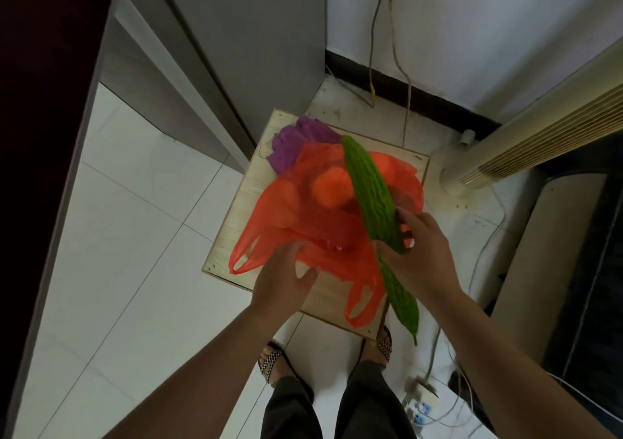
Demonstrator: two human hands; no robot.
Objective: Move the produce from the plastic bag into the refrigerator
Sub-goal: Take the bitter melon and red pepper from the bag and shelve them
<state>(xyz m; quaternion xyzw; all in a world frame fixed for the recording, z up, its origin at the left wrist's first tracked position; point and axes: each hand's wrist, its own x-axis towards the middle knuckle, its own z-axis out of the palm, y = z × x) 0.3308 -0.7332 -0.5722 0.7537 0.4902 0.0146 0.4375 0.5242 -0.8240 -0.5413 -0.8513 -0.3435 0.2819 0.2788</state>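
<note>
One wide-angle camera, worn on the person's head, looks steeply down from close above the left hand [283,280] and right hand [421,256]. Its frame centres on a translucent orange plastic bag [286,209] atop a square pale wooden board [236,226], white tiled floor [135,236] around.

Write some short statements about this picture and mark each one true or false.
1. The right hand grips the gourd. True.
2. The left hand holds a knife. False: it holds the bag.
3. The bag is blue. False: it is red.
4. The bag lies on a wooden board. True.
5. A purple cloth lies beside the bag. True.
</note>
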